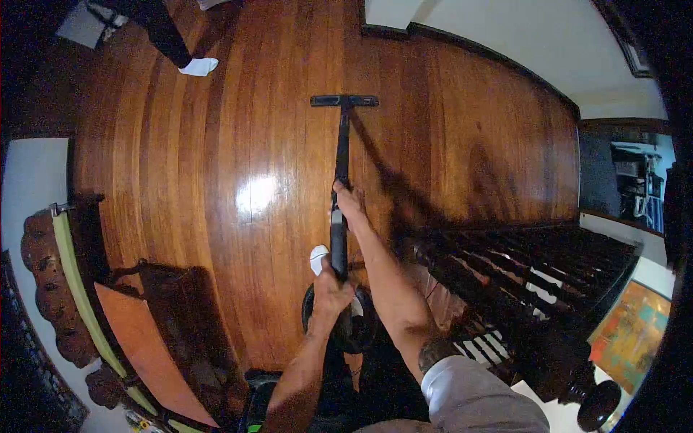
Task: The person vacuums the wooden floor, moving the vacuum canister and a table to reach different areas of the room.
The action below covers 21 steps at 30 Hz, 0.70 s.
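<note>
A black vacuum cleaner wand [342,148] runs away from me over the wooden floor, ending in a wide, flat floor head [344,101]. Partway along the tube, my right hand [349,202] is wrapped round it. Nearer my body, my left hand [332,294] grips the upper part of the same wand. A rounded black part [355,328] shows just below my left hand; its full shape is hidden. The white toe of my sock [318,260] is visible beside the wand.
A person's white-socked foot [199,67] stands at the upper left. To the right is a dark wooden balustrade [498,270] with a stairwell beyond. A dark wooden piece of furniture with an orange panel [148,339] stands at left. A pale wall [505,50] bounds the upper right.
</note>
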Each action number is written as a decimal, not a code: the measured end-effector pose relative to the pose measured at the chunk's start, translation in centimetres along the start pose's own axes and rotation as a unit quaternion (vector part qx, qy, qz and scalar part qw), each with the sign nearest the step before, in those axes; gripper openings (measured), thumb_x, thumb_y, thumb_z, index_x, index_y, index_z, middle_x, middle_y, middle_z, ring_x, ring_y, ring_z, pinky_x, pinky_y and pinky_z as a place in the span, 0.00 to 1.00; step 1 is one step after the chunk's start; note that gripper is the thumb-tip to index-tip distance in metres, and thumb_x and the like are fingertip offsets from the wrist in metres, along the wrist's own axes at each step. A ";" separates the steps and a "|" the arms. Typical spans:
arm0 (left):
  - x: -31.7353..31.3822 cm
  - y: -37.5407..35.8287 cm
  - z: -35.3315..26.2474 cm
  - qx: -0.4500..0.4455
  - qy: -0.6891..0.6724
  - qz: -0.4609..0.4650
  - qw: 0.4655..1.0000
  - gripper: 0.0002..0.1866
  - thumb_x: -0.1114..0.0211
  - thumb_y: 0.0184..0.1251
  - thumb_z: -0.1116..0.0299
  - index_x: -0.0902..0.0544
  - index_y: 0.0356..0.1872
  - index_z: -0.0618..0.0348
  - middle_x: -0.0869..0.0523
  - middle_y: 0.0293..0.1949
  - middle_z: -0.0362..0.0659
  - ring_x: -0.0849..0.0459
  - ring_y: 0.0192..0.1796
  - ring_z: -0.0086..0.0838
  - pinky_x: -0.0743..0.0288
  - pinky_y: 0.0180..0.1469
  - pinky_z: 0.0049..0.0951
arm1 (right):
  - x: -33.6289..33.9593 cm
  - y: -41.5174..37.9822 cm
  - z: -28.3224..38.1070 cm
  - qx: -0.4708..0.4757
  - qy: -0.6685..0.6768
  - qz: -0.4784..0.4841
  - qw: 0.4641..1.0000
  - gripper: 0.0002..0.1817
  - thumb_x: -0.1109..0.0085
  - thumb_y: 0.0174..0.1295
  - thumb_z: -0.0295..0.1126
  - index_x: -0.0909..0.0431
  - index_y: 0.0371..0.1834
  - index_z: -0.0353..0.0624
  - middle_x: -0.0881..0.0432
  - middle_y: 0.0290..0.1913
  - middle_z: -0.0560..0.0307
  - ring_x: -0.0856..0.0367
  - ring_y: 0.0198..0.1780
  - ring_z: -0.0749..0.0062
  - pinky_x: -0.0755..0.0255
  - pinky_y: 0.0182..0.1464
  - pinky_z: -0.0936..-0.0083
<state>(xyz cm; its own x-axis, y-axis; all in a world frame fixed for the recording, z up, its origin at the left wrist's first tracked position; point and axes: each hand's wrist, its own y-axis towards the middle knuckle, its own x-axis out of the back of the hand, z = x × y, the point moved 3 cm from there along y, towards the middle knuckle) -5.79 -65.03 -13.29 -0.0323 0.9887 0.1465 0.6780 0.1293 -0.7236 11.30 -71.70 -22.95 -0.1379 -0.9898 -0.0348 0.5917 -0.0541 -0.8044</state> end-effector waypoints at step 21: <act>0.6 21.1 -18.1 -0.099 0.219 -0.032 0.970 0.30 0.31 0.49 0.70 0.32 0.54 0.68 0.16 0.36 0.63 0.16 0.42 0.56 0.21 0.43 0.45 | -4.6 16.3 21.9 0.048 0.010 0.010 0.999 0.15 0.46 0.66 0.42 0.32 0.33 0.40 0.26 0.19 0.51 0.26 0.15 0.63 0.26 0.17 0.63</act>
<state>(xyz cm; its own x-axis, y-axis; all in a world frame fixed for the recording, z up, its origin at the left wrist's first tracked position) 21.76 -63.07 -16.22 0.2064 0.8459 0.4918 0.8146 0.1300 -0.5653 38.99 -70.90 -22.91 -0.1398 -0.9882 -0.0632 0.6682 -0.0471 -0.7425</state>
